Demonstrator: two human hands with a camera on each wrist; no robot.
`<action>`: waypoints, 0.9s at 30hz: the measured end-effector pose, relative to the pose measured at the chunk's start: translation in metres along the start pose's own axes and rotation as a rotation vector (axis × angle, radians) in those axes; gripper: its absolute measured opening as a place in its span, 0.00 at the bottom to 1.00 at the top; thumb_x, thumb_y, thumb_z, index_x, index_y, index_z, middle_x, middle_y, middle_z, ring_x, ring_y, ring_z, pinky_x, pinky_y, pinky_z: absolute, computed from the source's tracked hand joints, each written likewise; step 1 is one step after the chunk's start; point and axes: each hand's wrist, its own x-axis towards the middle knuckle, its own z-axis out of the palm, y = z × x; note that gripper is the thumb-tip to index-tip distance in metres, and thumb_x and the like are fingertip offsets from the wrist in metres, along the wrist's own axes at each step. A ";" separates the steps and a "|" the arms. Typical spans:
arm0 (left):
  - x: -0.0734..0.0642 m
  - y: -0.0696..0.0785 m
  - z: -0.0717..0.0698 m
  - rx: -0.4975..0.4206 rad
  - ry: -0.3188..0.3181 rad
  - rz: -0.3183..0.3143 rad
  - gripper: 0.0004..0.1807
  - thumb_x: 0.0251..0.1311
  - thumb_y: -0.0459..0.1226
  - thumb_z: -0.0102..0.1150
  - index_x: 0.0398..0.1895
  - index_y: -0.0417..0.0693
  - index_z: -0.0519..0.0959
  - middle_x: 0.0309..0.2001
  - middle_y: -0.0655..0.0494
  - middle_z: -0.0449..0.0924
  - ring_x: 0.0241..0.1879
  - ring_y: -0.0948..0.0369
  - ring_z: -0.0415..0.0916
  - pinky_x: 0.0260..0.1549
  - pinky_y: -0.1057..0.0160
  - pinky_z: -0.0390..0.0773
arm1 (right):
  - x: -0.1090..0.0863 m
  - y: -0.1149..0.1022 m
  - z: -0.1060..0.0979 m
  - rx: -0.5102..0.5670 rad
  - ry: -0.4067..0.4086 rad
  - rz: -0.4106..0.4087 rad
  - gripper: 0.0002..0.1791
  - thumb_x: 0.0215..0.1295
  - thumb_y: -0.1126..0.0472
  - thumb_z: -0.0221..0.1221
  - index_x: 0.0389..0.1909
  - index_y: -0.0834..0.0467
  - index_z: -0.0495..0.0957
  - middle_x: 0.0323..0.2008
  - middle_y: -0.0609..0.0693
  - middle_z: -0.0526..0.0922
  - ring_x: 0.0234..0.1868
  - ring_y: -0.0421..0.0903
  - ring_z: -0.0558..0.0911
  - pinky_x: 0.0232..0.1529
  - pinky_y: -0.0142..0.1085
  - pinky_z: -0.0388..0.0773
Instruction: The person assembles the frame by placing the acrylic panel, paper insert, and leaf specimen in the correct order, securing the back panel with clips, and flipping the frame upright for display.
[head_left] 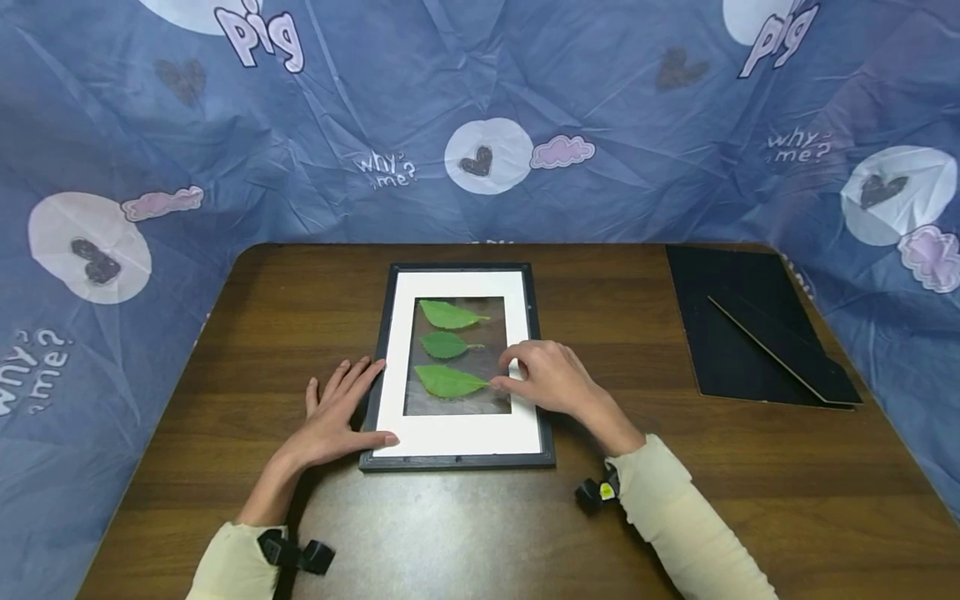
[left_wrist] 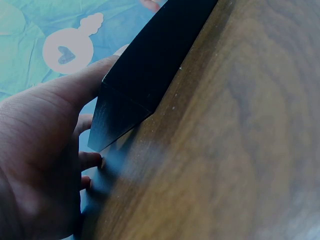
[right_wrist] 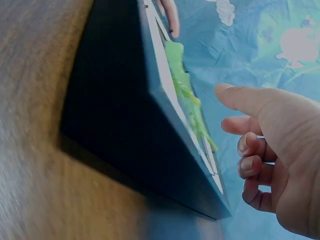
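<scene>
A black picture frame (head_left: 457, 461) with a white mat (head_left: 457, 435) lies face up on the wooden table. Inside the mat's window, the top leaf (head_left: 448, 315), a smaller middle leaf (head_left: 442, 345) and the bottom leaf (head_left: 448, 382) lie one above another, stems pointing right. My left hand (head_left: 326, 429) rests at the frame's left edge, fingers spread, thumb over the lower left corner. Over the mat's right side is my right hand (head_left: 551, 379), its thumb and index finger apart beside the bottom leaf's stem. Nothing shows between those fingers in the right wrist view.
Two black boards, a larger backing board (head_left: 686, 321) and a narrower strip (head_left: 780, 346) on top of it, lie at the table's right. A blue printed cloth (head_left: 337, 108) hangs behind the table (head_left: 607, 292).
</scene>
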 end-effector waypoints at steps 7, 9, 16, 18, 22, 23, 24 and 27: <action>0.001 0.001 0.000 0.003 -0.003 -0.009 0.60 0.47 0.60 0.73 0.81 0.59 0.49 0.80 0.38 0.45 0.79 0.35 0.33 0.65 0.22 0.25 | -0.010 0.009 -0.018 0.039 0.038 0.060 0.16 0.62 0.47 0.68 0.42 0.55 0.86 0.17 0.42 0.69 0.18 0.35 0.62 0.21 0.28 0.59; 0.001 0.001 0.001 0.003 -0.003 -0.010 0.61 0.47 0.60 0.73 0.81 0.59 0.49 0.80 0.37 0.45 0.79 0.35 0.33 0.66 0.22 0.25 | -0.013 0.012 -0.024 0.051 0.054 0.083 0.16 0.62 0.48 0.68 0.42 0.56 0.86 0.18 0.43 0.69 0.19 0.36 0.63 0.22 0.29 0.59; 0.001 0.001 0.000 0.010 -0.004 -0.016 0.61 0.46 0.60 0.73 0.81 0.59 0.49 0.80 0.36 0.45 0.79 0.35 0.34 0.66 0.22 0.25 | -0.029 0.028 -0.044 0.059 0.134 0.118 0.16 0.62 0.49 0.68 0.42 0.57 0.86 0.19 0.44 0.70 0.21 0.37 0.65 0.23 0.30 0.61; 0.001 0.000 0.000 0.011 -0.003 -0.016 0.61 0.46 0.60 0.73 0.81 0.59 0.49 0.80 0.36 0.45 0.79 0.35 0.34 0.66 0.22 0.26 | -0.033 0.033 -0.048 0.061 0.154 0.128 0.16 0.62 0.49 0.68 0.42 0.57 0.86 0.19 0.44 0.70 0.21 0.38 0.65 0.24 0.30 0.61; 0.002 0.000 0.000 0.012 -0.004 -0.017 0.61 0.47 0.60 0.73 0.81 0.59 0.49 0.80 0.36 0.45 0.79 0.35 0.33 0.66 0.22 0.26 | -0.041 0.041 -0.057 0.064 0.178 0.166 0.15 0.63 0.49 0.68 0.42 0.57 0.86 0.19 0.45 0.69 0.21 0.39 0.65 0.25 0.31 0.62; 0.002 -0.001 0.001 0.014 -0.004 -0.018 0.61 0.47 0.60 0.73 0.81 0.59 0.49 0.80 0.36 0.45 0.79 0.35 0.33 0.66 0.22 0.25 | -0.043 0.043 -0.059 0.065 0.184 0.178 0.15 0.63 0.49 0.68 0.42 0.57 0.86 0.20 0.45 0.69 0.21 0.39 0.66 0.25 0.32 0.62; 0.002 -0.001 0.001 0.014 -0.004 -0.018 0.61 0.47 0.60 0.73 0.81 0.59 0.49 0.80 0.36 0.45 0.79 0.35 0.33 0.66 0.22 0.26 | -0.046 0.045 -0.060 0.066 0.189 0.190 0.15 0.64 0.49 0.67 0.42 0.57 0.86 0.20 0.45 0.69 0.21 0.39 0.66 0.25 0.32 0.62; 0.002 -0.001 0.001 0.015 -0.005 -0.019 0.61 0.47 0.60 0.73 0.81 0.59 0.49 0.80 0.36 0.45 0.79 0.35 0.34 0.65 0.22 0.25 | -0.052 0.051 -0.065 0.066 0.211 0.213 0.15 0.64 0.50 0.67 0.41 0.57 0.86 0.20 0.45 0.69 0.21 0.38 0.65 0.25 0.31 0.62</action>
